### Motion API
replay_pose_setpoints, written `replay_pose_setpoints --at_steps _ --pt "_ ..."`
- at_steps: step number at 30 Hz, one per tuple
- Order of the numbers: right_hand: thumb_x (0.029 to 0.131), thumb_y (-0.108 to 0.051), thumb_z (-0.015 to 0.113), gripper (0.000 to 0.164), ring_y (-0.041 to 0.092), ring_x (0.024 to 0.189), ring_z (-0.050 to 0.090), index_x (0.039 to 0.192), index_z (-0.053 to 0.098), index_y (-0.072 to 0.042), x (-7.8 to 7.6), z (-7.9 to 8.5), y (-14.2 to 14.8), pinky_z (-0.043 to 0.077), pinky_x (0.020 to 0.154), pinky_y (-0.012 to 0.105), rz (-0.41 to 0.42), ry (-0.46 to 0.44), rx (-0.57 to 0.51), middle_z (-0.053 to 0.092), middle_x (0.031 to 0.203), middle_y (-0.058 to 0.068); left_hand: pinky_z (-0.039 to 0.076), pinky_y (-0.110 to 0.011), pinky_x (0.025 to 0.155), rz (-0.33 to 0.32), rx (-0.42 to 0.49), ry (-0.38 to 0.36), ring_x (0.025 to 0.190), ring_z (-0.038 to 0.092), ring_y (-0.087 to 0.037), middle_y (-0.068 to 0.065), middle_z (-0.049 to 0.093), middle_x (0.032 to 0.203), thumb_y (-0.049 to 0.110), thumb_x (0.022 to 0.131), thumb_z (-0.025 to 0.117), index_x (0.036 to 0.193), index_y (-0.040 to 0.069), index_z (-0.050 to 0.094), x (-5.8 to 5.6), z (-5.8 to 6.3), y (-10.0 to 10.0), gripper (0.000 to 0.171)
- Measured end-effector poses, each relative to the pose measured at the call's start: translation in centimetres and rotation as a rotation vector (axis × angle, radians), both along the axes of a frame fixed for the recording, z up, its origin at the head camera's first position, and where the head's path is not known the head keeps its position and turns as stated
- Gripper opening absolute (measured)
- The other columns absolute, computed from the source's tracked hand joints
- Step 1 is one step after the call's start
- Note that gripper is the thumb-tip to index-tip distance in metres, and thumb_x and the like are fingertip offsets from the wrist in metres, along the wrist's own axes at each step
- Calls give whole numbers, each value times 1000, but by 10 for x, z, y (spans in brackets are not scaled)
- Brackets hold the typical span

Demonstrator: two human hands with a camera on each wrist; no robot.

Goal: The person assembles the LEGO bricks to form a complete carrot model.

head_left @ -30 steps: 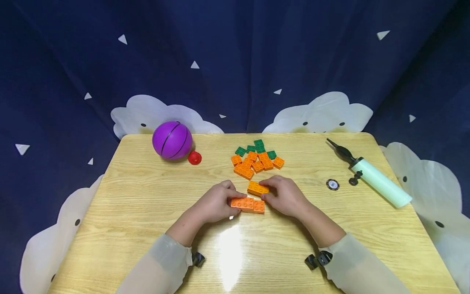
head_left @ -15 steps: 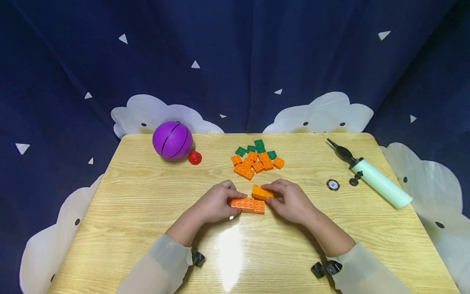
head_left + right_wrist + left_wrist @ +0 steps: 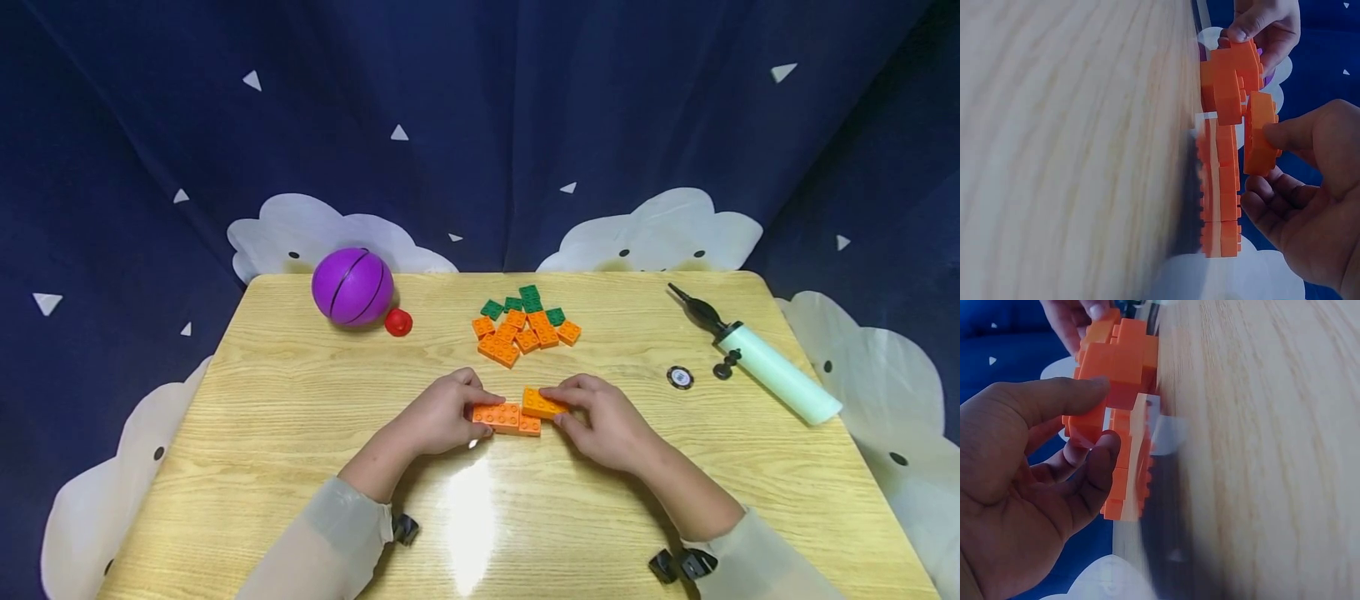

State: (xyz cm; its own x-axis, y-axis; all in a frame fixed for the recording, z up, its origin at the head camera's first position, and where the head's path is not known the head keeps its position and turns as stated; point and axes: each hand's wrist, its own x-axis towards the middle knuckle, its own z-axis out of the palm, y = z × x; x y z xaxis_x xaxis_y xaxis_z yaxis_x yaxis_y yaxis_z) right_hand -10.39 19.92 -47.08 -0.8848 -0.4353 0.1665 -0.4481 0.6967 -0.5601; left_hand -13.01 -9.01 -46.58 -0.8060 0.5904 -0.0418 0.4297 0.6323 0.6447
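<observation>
My left hand (image 3: pixel 447 414) grips the left end of a few joined orange toy bricks (image 3: pixel 497 415) low over the table, thumb in front and fingers behind. Between thumb and fingers, my right hand (image 3: pixel 606 423) pinches a slightly yellower orange brick (image 3: pixel 542 403). In the head view this brick overlaps the lower right end of the joined bricks. The right wrist view shows the pinched brick (image 3: pixel 1260 140) tilted beside the studs of the joined bricks (image 3: pixel 1227 87). Seen from the left wrist, my left thumb lies along the side of the joined bricks (image 3: pixel 1125 369).
Several loose orange bricks (image 3: pixel 498 350) and green bricks (image 3: pixel 529 297) lie behind the hands. A purple ball (image 3: pixel 352 287) and small red hat-like piece (image 3: pixel 398 322) are at back left. To the right lie a poker chip (image 3: pixel 680 377), black chess-like piece (image 3: pixel 726 365) and mint-green hand pump (image 3: pixel 780 372).
My right hand has moved right and toward me with the pinched brick, from behind the joined bricks to over their right end. My left hand stays in place.
</observation>
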Motion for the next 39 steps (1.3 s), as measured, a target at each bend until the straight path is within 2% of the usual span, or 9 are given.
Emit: replay_pose_setpoints --at_steps 5,13,19,24,27,30,33,39 --pt "91 -12 78 39 15 100 62 129 75 -21 4 2 0 56 83 39 29 23 6 65 115 -3 47 -28 67 3 -4 -4 74 52 -10 6 54 96 20 84 88 128 21 76 -1 0 1 46" --pt "93 -12 76 39 14 103 60 130 75 -23 8 5 -4 55 86 38 48 -29 15 63 116 -5 47 -28 67 10 -7 -7 75 52 -10 6 54 96 22 84 88 128 22 76 0 0 1 46" --pt "94 -13 76 38 12 94 60 131 74 -22 9 5 -6 54 78 31 69 -25 14 62 116 -6 47 -27 67 17 9 -14 76 52 -11 7 54 95 22 83 88 128 21 76 0 0 1 46" --pt "93 -12 77 38 10 91 60 130 74 -22 8 5 -6 54 76 28 95 -34 4 62 118 -6 47 -27 67 20 10 -15 76 52 -11 8 53 95 22 83 88 128 22 76 0 -1 0 46" --pt "93 -12 77 38 11 96 62 129 74 -21 7 4 -5 56 80 31 105 -40 -3 63 119 -5 48 -27 67 17 14 -10 76 52 -10 8 53 95 23 84 88 128 21 76 0 -2 0 46" --pt "94 -14 78 36 15 110 66 129 74 -22 6 3 -5 57 93 38 105 -58 -4 68 124 -4 48 -28 67 16 17 -9 76 52 -11 8 54 95 23 84 88 128 21 76 0 -2 0 46" --pt "95 -17 78 34 19 122 65 128 74 -22 6 2 -4 53 103 45 99 -86 -3 70 129 -3 48 -28 68 15 21 -13 77 52 -11 8 54 95 23 84 88 127 21 76 0 -3 0 45" --pt "93 -15 79 34 21 125 64 127 75 -22 7 0 -6 51 105 47 93 -67 11 71 128 -4 48 -28 69 13 28 -17 79 52 -11 9 54 97 24 84 88 128 20 76 0 -4 1 45"
